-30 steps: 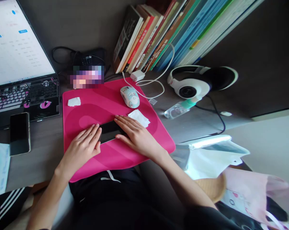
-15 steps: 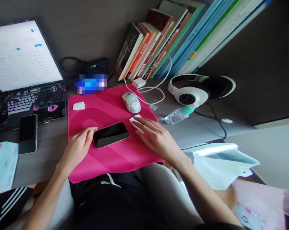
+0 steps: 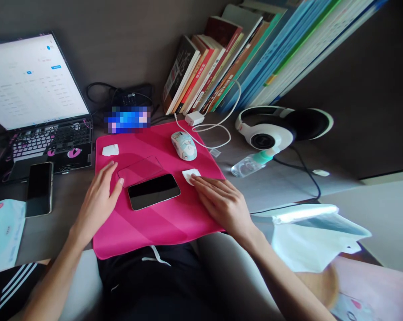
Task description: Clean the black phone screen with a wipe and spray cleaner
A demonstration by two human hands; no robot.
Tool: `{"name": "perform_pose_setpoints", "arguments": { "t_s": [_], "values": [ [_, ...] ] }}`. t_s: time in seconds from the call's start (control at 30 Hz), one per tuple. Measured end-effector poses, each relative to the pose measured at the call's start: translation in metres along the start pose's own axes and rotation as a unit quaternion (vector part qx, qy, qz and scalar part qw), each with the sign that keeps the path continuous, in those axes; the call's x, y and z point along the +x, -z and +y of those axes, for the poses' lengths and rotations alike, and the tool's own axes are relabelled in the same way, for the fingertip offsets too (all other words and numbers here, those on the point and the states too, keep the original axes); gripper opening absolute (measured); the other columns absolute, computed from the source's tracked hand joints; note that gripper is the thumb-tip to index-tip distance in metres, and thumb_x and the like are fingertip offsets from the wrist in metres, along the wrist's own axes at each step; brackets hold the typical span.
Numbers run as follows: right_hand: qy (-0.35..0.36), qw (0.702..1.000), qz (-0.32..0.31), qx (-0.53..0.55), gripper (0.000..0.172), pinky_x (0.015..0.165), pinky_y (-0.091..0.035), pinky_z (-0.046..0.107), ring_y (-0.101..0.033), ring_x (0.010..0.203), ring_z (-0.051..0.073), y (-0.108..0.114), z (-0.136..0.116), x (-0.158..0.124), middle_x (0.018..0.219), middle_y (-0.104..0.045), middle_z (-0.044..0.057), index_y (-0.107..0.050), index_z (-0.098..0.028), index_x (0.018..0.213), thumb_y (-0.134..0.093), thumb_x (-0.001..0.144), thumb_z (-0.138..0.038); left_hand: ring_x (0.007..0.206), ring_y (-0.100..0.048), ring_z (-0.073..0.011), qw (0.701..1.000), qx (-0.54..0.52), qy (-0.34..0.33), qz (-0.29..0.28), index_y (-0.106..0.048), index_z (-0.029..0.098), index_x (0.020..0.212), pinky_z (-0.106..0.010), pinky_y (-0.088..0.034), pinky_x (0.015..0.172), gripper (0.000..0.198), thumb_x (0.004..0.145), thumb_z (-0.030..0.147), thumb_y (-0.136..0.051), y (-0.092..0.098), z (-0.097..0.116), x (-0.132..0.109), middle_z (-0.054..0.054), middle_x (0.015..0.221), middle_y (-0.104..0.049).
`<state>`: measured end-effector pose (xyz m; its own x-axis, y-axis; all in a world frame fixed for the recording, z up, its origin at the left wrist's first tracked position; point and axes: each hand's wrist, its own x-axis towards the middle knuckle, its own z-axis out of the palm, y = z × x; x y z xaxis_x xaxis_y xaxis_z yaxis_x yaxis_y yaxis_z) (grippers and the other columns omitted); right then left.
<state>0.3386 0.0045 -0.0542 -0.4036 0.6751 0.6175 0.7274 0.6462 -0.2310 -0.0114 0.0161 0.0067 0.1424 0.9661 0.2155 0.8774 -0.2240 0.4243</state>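
A black-screened phone [image 3: 154,191] lies face up on the pink mat [image 3: 154,225]. Just beyond it is a clear, phone-shaped sheet with a dark rim [image 3: 139,170], perhaps a screen protector. My left hand [image 3: 99,198] is by its left end, thumb and fingers apart, holding nothing. To the right of the phone, my right hand [image 3: 223,198] has its fingers bunched on the edge of a white wipe [image 3: 189,175]; the thumb is hidden. Another folded white piece [image 3: 110,150] sits at the mat's far left.
A patterned mouse [image 3: 184,146] stands at the mat's far right, near a white charger [image 3: 194,117] and cable. Beyond are a spray bottle [image 3: 250,164], headphones [image 3: 264,133] and books [image 3: 201,76]. An open laptop [image 3: 50,140] and second phone [image 3: 40,188] are left.
The clear sheet now shows on the mat beyond the phone. My left hand has come away from the phone's corner and opened. My right fingers have drawn together at the wipe.
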Motion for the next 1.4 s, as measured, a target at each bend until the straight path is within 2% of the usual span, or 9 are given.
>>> {"name": "perform_pose_setpoints", "arguments": {
  "t_s": [0.03,0.1,0.2,0.33,0.57,0.87,1.03,1.23,1.4],
  "values": [
    [0.006,1.000,0.005,0.003,0.067,0.099,-0.065,0.048,-0.076,0.125,0.030,0.001,-0.005,0.001,0.138,-0.077,0.011,-0.045,-0.026,0.165,-0.059,0.103,-0.005,0.144,-0.057,-0.0312,0.999,0.030,-0.020,0.003,-0.051,0.024,0.152,-0.051,-0.045,0.122,0.048,0.112,0.050,-0.045,-0.002,0.002,-0.009,-0.013,0.155,-0.059],
    [0.017,1.000,-0.005,0.017,0.075,0.107,-0.063,0.048,-0.070,0.135,0.030,0.001,-0.017,0.005,0.144,-0.072,0.012,-0.034,-0.024,0.171,-0.058,0.103,-0.003,0.134,-0.062,-0.0321,0.997,0.067,-0.049,0.000,-0.054,0.024,0.146,-0.050,-0.052,0.113,0.049,0.109,0.055,-0.051,-0.007,0.006,-0.026,-0.014,0.142,-0.062],
    [0.040,0.998,-0.041,0.027,0.082,0.115,-0.060,0.049,-0.064,0.142,0.028,-0.003,-0.035,0.008,0.151,-0.067,0.013,-0.018,-0.022,0.175,-0.055,0.104,-0.003,0.128,-0.064,-0.0358,0.994,0.087,-0.072,-0.011,-0.047,0.022,0.150,-0.053,-0.053,0.108,0.069,0.100,0.068,-0.060,-0.018,0.006,-0.042,-0.016,0.135,-0.062],
    [0.041,0.996,-0.071,0.021,0.084,0.119,-0.057,0.053,-0.056,0.148,0.030,-0.013,-0.051,0.004,0.157,-0.060,0.017,-0.009,-0.018,0.175,-0.059,0.107,-0.015,0.124,-0.064,-0.0365,0.988,0.110,-0.105,-0.013,-0.039,0.022,0.157,-0.054,-0.053,0.106,0.082,0.096,0.072,-0.063,-0.026,-0.001,-0.041,-0.016,0.136,-0.062],
    [0.014,0.992,-0.115,0.043,0.084,0.127,-0.046,0.057,-0.042,0.157,0.032,-0.022,-0.050,0.008,0.167,-0.046,0.017,-0.006,-0.020,0.174,-0.058,0.110,-0.030,0.124,-0.062,-0.0342,0.993,0.050,-0.106,-0.025,-0.046,0.025,0.150,-0.053,-0.053,0.104,0.065,0.100,0.064,-0.062,-0.029,-0.008,-0.033,-0.014,0.133,-0.061],
    [-0.013,0.987,-0.140,0.080,0.067,0.129,-0.043,0.054,-0.036,0.160,0.030,-0.032,-0.037,0.033,0.169,-0.043,0.015,-0.025,-0.018,0.172,-0.052,0.112,-0.030,0.123,-0.063,-0.0354,0.995,0.041,-0.078,-0.043,-0.047,0.027,0.148,-0.055,-0.053,0.105,0.064,0.097,0.057,-0.072,-0.029,-0.003,-0.031,-0.013,0.132,-0.060],
    [0.002,0.989,-0.130,0.065,0.068,0.128,-0.045,0.055,-0.041,0.158,0.031,-0.024,-0.044,0.022,0.166,-0.048,0.017,-0.028,-0.016,0.171,-0.055,0.110,-0.025,0.123,-0.063,-0.0354,0.995,0.054,-0.082,-0.037,-0.049,0.023,0.145,-0.054,-0.054,0.104,0.063,0.097,0.055,-0.073,-0.029,-0.001,-0.030,-0.013,0.130,-0.061],
    [0.027,0.987,-0.139,0.079,0.074,0.126,-0.048,0.054,-0.047,0.154,0.030,-0.002,-0.054,0.003,0.165,-0.050,0.014,-0.023,-0.021,0.173,-0.058,0.109,-0.024,0.123,-0.063,-0.0335,0.993,0.015,-0.104,-0.060,-0.047,0.027,0.144,-0.054,-0.053,0.106,0.057,0.099,0.050,-0.072,-0.027,-0.007,-0.024,-0.012,0.131,-0.059],
    [0.006,0.982,-0.155,0.107,0.064,0.126,-0.047,0.050,-0.046,0.156,0.027,-0.010,-0.043,0.017,0.167,-0.049,0.010,-0.033,-0.026,0.171,-0.055,0.111,-0.027,0.124,-0.063,-0.0330,0.993,-0.006,-0.096,-0.068,-0.048,0.030,0.144,-0.054,-0.054,0.106,0.057,0.098,0.048,-0.075,-0.026,-0.010,-0.024,-0.010,0.132,-0.059]
  ]
}}
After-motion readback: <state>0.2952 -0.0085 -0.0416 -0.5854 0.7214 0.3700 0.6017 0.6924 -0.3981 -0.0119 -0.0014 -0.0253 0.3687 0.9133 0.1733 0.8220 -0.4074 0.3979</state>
